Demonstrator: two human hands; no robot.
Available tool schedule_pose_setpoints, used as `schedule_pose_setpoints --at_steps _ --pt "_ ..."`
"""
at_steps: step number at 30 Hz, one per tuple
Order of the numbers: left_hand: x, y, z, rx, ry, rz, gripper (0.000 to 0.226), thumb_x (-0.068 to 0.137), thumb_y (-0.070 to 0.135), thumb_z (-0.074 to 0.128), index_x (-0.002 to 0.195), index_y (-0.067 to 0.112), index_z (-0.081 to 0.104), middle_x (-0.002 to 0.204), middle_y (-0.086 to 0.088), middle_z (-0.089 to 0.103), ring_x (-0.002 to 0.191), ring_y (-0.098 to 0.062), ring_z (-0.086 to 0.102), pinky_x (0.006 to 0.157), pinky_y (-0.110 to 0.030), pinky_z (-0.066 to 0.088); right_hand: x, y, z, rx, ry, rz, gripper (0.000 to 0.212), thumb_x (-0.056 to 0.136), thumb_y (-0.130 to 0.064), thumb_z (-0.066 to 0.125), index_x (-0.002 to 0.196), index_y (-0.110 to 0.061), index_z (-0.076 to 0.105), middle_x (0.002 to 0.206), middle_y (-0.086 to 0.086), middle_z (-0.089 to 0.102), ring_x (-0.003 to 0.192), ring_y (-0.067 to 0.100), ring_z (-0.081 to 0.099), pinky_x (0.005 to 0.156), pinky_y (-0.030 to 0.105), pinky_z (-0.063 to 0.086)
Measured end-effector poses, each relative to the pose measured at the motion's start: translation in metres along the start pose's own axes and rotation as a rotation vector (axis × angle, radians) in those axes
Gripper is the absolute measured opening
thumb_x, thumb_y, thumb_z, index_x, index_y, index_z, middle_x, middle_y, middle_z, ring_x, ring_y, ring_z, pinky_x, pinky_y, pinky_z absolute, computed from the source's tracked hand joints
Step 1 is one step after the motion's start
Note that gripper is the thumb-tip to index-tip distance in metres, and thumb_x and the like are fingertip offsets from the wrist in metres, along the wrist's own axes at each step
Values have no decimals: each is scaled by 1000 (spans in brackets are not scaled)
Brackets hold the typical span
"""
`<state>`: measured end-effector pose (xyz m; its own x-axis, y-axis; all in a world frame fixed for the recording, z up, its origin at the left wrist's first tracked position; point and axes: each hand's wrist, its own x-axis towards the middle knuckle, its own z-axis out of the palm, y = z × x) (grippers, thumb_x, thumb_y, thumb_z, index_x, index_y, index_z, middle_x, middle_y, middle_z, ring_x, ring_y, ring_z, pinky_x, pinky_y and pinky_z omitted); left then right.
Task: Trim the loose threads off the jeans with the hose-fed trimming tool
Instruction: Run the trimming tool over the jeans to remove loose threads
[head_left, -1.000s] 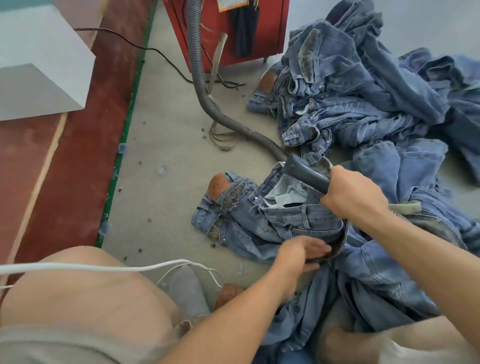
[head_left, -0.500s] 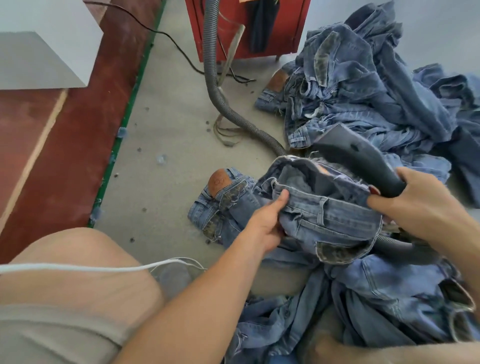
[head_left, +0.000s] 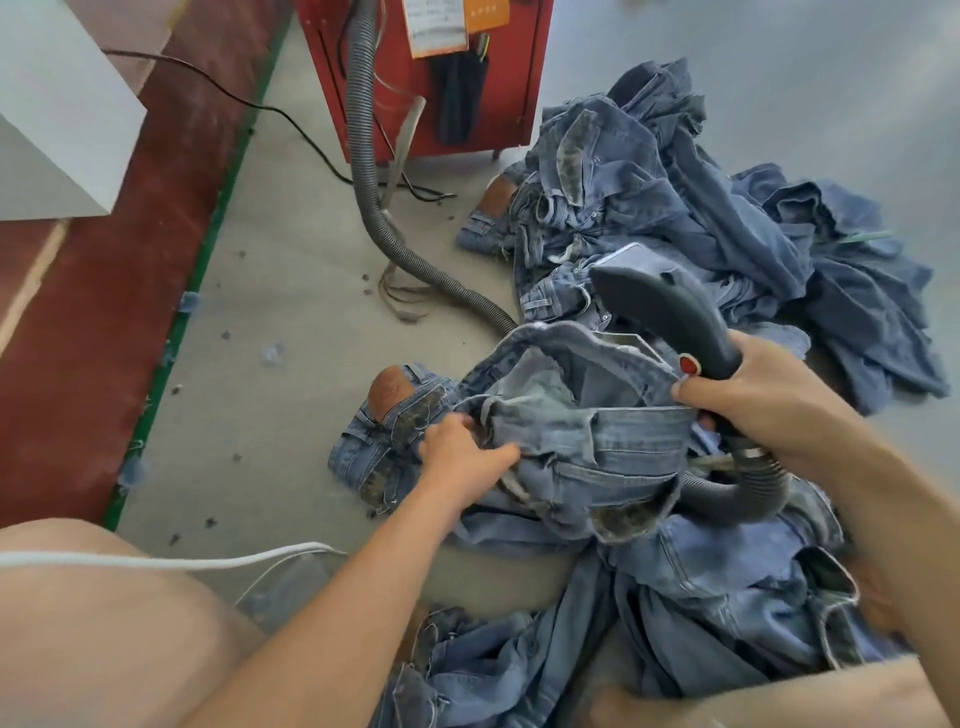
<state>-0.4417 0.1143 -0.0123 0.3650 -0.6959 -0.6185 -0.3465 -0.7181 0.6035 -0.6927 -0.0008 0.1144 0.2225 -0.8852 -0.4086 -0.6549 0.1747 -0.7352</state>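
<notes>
Fingers of the right hand (head_left: 769, 405) curl round the rear grip of the dark grey trimming tool (head_left: 670, 312), thumb lying just below its red button (head_left: 689, 364), while the same hand also pins the right side of the jeans' waistband against the handle. Fingers of the left hand (head_left: 462, 457) are bent into the cloth, gripping the left side of the jeans (head_left: 587, 426) near a belt loop. Between the two hands the waist of the jeans is held up and spread open, so the paler inside of the denim shows; the legs trail down onto the floor and across the person's lap. The tool's flat nose points up and away, above the raised waistband and not touching it.

From the tool's rear a ribbed grey hose (head_left: 374, 208) loops under the right wrist, passes behind the jeans, runs across the grey floor (head_left: 291, 291) and climbs to a red cabinet (head_left: 441, 78) at the top of the view. A heap of more jeans (head_left: 727, 218) lies just beyond the tool, and one folded pair with a brown patch (head_left: 389, 421) lies beside the left hand. A white cable (head_left: 156, 561) crosses the person's bare left knee. Bits of thread and lint dot the floor
</notes>
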Motion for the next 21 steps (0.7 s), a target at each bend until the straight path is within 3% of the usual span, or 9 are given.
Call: schedule_pose_setpoints --at_steps 2,3,4,6,8,11,14,16,21 --pt "-7 3 5 147 327 328 68 80 36 72 140 17 44 141 -5 42 133 -26 38 113 -46 36 -6 -6 9 -54 -40 -35 20 85 -12 78 86 -16 58 54 4 60 46 17 54 39 25 38" --pt "-11 8 9 59 354 438 56 84 31 67 136 18 50 136 -1 49 129 -20 44 112 -43 39 -9 -10 14 -83 -51 -51 21 84 -13 79 89 -15 59 54 3 60 44 15 54 39 25 38" --pt "-16 19 10 -125 242 454 44 87 30 63 130 21 57 131 3 58 124 -15 52 110 -40 43 -11 -13 19 -110 -67 -65 21 84 -13 79 91 -16 59 54 3 61 44 14 55 40 27 40" --pt "-32 43 16 -615 -206 207 25 95 34 58 111 26 75 118 3 74 108 -11 69 97 -31 55 -16 -20 30 -149 -103 -96 22 84 -14 80 93 -15 60 57 1 61 46 14 56 43 28 42" --pt "-37 51 23 -852 -493 80 30 102 31 54 95 23 82 103 1 79 90 -8 74 73 -19 57 -20 -25 38 -182 -129 -135 23 84 -15 81 93 -16 60 59 -4 60 47 10 57 45 24 43" --pt "-41 54 23 -949 -604 136 28 105 26 54 121 10 71 111 -6 77 105 -16 72 86 -25 58 -24 -30 45 -218 -171 -172 27 84 -22 83 95 -18 59 66 -3 64 52 12 62 48 24 47" --pt "-36 48 20 -991 -551 171 15 101 13 61 115 11 67 107 -8 75 102 -22 71 91 -33 58 -30 -30 46 -226 -156 -187 45 84 -36 84 111 -30 49 79 -1 72 57 12 67 54 29 52" --pt "-28 43 17 -978 -452 148 20 99 0 56 106 14 69 101 -11 73 94 -24 69 89 -39 57 -31 -30 38 -226 -129 -246 49 85 -42 81 112 -42 40 83 -5 74 56 9 66 55 28 52" --pt "-14 34 -7 -775 -309 250 30 93 4 53 98 23 76 93 -15 68 87 -27 58 84 -45 49 -35 -29 -16 -353 -64 -294 57 67 -69 72 113 -43 51 67 -10 71 51 12 67 44 20 49"
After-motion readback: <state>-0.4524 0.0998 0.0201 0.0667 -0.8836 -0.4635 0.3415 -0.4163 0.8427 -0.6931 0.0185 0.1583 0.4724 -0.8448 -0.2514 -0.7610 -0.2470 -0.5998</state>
